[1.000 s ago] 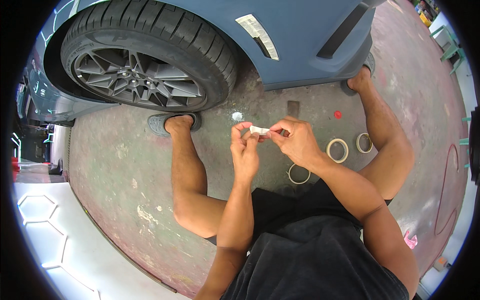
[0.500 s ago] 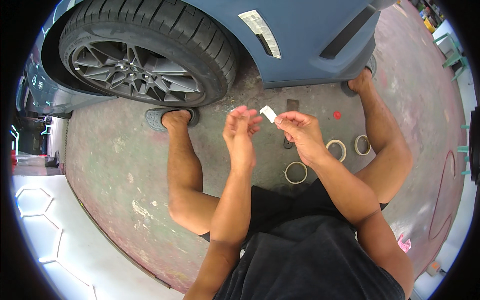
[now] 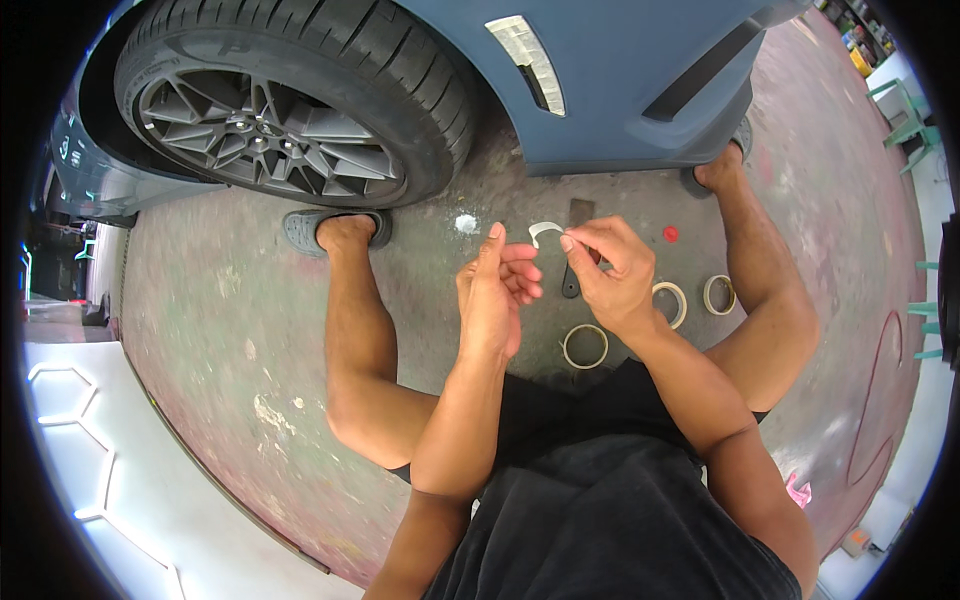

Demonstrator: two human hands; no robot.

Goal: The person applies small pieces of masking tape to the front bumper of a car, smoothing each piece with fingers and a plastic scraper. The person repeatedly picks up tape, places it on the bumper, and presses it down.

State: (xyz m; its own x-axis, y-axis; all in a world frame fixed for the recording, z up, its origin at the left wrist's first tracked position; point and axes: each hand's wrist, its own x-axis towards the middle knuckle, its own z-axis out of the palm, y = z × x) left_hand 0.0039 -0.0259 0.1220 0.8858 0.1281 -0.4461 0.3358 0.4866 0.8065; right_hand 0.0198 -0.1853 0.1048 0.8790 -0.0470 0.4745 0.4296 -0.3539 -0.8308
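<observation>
Between thumb and fingers, my right hand [image 3: 612, 272] pinches one end of a short strip of pale masking tape [image 3: 545, 230]. The strip curls over toward the left, its free end close to the fingers of my left hand [image 3: 492, 290]. That left hand is empty, its thumb raised and fingers spread. Beyond both hands stands a blue car [image 3: 610, 70], with pale masking tape [image 3: 522, 52] stuck around a narrow dark slot in its body panel. At the left is the car's wheel [image 3: 265, 135], with a black tire and grey spokes.
Three tape rolls lie on the floor near my right hand: one roll [image 3: 585, 346], a second roll [image 3: 682, 305] and a third roll [image 3: 720, 294]. A scraper [image 3: 571, 281] with a dark handle lies partly behind my right hand. A red round piece [image 3: 670, 234] lies farther right.
The tape strip has turned and now curls in an arc. My left hand has come slightly nearer and to the right, and its thumb has lifted away from its fingers.
</observation>
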